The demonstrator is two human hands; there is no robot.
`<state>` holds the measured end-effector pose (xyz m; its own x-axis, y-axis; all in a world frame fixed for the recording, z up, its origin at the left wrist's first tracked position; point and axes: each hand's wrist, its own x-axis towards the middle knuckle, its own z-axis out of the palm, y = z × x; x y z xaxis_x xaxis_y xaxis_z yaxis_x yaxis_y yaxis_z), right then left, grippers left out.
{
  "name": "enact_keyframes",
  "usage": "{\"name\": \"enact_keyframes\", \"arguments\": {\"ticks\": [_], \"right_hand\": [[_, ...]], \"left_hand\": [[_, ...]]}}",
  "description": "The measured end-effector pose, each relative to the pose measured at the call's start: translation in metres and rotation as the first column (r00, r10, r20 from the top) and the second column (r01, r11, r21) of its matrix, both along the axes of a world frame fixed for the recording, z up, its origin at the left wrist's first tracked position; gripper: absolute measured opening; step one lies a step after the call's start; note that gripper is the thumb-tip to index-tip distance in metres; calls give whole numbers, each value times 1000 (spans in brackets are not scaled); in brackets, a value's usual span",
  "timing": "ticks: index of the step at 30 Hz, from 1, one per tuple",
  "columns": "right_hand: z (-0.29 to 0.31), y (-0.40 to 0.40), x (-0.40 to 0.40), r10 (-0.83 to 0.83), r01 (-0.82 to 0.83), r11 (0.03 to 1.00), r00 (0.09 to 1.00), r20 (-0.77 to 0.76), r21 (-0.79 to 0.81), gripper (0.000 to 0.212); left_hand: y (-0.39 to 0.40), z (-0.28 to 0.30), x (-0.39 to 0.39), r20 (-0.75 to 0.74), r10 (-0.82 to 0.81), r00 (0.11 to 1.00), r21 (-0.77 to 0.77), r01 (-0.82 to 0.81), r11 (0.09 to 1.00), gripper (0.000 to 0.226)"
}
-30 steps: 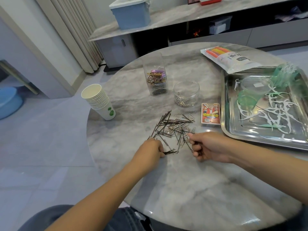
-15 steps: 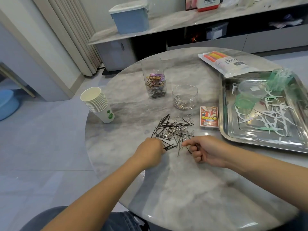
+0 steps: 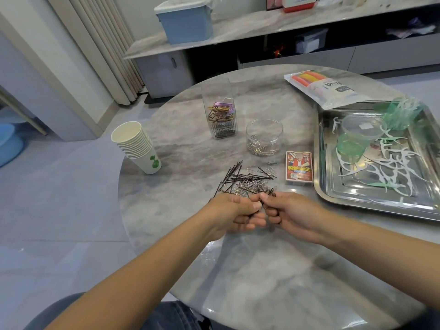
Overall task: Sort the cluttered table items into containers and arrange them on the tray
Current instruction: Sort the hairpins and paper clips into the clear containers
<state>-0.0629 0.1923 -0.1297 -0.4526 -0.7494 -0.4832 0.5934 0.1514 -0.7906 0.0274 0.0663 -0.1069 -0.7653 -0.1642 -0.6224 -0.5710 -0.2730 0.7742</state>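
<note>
I am pinching a few black hairpins between my left hand [image 3: 234, 211] and right hand [image 3: 289, 214], both grips curled tight, just at the near edge of the mixed pile [image 3: 247, 183] of pins and paper clips mid-tabletop [image 3: 262, 270]. Clips are probably tangling with the pins, so a lift risks dragging strays toward me. The tall jar [image 3: 220, 110] and round jar [image 3: 264, 136] are standing beyond the pile; the tray [image 3: 333, 194] is crowding the right, the near tabletop lying open.
</note>
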Motion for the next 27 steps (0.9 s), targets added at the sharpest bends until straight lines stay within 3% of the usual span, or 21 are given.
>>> {"name": "enact_keyframes", "arguments": {"ticks": [4,9,15,20,24,27], "right_hand": [[-4,0,-2,-31,29,998,999,39,47,19],[-5,0,-5,-111,96,989,984,140,113,14],[0,-2,-5,-79,59,992,980,182,112,22],[0,-1,-11,-78,41,985,973,217,169,28],[1,1,-13,14,-56,985,969,246,165,31],[-1,0,-11,51,-85,990,958,281,112,33]], "left_hand": [[0,0,1,-11,65,998,109,-64,992,14],[-2,5,2,-22,61,998,253,-54,966,33],[4,4,3,-87,13,996,-30,-16,999,34],[2,4,4,-86,10,996,-138,-22,990,40],[-6,2,6,-49,29,998,-273,-41,961,24],[-15,-1,12,-5,23,1000,-452,-23,892,11]]}}
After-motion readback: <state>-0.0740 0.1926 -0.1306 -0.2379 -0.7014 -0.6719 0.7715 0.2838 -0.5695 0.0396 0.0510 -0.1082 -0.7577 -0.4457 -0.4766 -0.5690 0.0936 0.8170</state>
